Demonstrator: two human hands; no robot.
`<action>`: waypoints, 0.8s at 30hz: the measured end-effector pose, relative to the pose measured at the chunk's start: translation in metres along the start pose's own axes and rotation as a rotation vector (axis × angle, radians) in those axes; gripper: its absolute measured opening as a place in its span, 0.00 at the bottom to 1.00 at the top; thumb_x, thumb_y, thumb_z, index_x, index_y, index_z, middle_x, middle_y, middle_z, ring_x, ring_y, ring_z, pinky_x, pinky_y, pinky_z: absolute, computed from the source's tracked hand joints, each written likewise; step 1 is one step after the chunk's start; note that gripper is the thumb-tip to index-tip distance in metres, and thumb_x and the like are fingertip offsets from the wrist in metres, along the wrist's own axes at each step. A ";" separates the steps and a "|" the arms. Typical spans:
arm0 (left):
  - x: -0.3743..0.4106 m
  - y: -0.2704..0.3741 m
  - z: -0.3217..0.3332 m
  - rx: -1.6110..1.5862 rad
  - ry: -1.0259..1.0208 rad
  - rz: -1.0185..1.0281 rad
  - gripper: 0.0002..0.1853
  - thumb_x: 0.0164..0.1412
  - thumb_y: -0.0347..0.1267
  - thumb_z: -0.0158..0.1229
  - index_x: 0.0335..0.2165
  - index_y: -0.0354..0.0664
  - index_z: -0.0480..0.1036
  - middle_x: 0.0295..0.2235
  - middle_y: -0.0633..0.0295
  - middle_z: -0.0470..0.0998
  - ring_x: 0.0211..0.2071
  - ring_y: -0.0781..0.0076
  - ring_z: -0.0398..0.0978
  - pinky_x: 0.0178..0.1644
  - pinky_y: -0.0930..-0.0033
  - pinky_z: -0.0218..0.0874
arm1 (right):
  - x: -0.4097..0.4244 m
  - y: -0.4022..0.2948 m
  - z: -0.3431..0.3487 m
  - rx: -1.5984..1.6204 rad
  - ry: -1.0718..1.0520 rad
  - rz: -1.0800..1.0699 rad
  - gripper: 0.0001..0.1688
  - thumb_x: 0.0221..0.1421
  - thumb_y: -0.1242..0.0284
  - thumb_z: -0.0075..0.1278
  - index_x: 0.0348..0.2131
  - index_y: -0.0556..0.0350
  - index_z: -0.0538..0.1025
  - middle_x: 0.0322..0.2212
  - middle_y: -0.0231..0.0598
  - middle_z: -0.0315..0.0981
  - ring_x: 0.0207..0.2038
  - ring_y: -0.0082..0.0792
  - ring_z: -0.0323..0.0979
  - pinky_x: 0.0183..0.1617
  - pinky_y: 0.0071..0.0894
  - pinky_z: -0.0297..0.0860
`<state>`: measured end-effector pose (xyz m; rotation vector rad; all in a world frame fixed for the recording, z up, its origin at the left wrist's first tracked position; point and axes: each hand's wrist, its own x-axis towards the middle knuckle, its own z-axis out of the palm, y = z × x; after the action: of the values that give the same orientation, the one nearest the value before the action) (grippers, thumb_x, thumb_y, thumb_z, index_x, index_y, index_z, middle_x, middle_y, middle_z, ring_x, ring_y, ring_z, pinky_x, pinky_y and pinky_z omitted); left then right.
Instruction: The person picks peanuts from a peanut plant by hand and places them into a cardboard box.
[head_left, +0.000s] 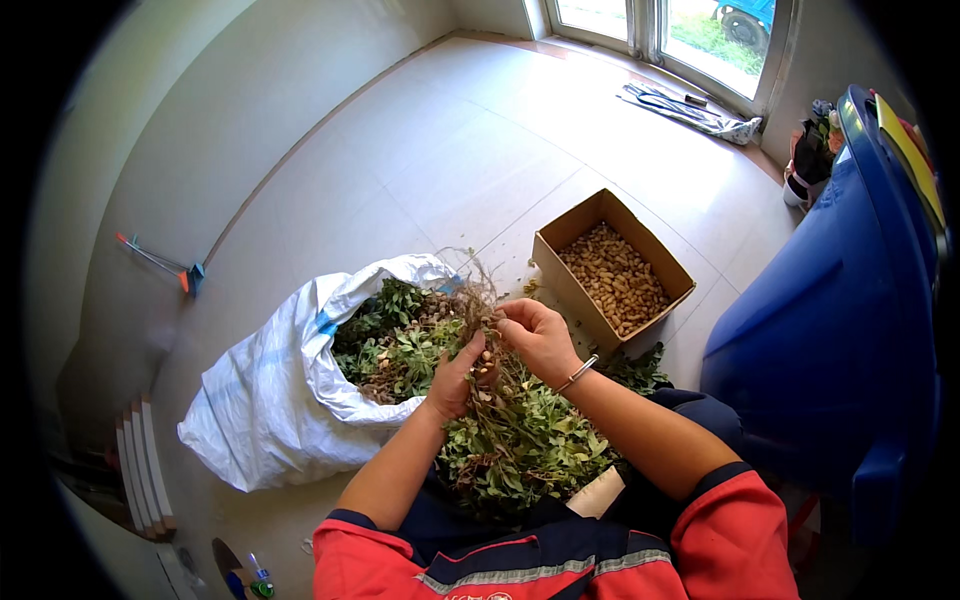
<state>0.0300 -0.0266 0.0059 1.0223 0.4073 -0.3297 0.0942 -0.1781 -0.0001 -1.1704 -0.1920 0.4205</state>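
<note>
My left hand (454, 381) grips a bunch of peanut plants by the stems, just below the tangled roots (474, 304). Fingertips of my right hand (541, 339) pinch at the root side of that bunch; whether a pod is between them is too small to tell. Leafy peanut plants (525, 442) hang below my hands and lie heaped over my lap. To the left, a white woven sack (277, 405) lies with its mouth towards me, full of more peanut plants (405, 337). Beyond my right hand stands an open cardboard box (566, 281) holding many unshelled peanuts (619, 277).
A large blue plastic bin (810, 322) rises close on the right. Loose leaf bits (531, 286) lie beside the box on the tiled floor (360, 195). A small broom and dustpan (191, 279) are at the left wall. A folded umbrella (675, 109) lies by the glass door.
</note>
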 end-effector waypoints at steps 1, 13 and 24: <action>0.000 -0.002 0.000 -0.010 -0.001 0.000 0.16 0.56 0.44 0.56 0.26 0.42 0.68 0.20 0.68 0.67 0.18 0.78 0.62 0.21 0.76 0.52 | -0.001 -0.001 0.001 0.037 0.025 -0.001 0.11 0.54 0.77 0.47 0.40 0.62 0.70 0.32 0.31 0.72 0.32 0.18 0.69 0.34 0.18 0.68; 0.001 -0.007 0.009 -0.024 0.115 0.054 0.15 0.56 0.42 0.57 0.28 0.42 0.69 0.21 0.68 0.68 0.20 0.79 0.65 0.22 0.77 0.56 | 0.000 -0.013 0.000 0.174 -0.028 -0.018 0.11 0.55 0.76 0.47 0.40 0.60 0.70 0.31 0.29 0.71 0.32 0.17 0.69 0.36 0.17 0.67; 0.003 -0.007 0.004 -0.019 0.143 0.031 0.21 0.53 0.43 0.60 0.36 0.38 0.65 0.23 0.68 0.69 0.21 0.79 0.67 0.24 0.77 0.60 | -0.002 -0.020 0.004 -0.269 0.093 -0.149 0.09 0.48 0.76 0.55 0.29 0.60 0.70 0.21 0.24 0.69 0.24 0.12 0.64 0.27 0.13 0.63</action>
<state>0.0303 -0.0339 0.0005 1.0358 0.5222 -0.2251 0.0948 -0.1819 0.0197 -1.4260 -0.2585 0.2122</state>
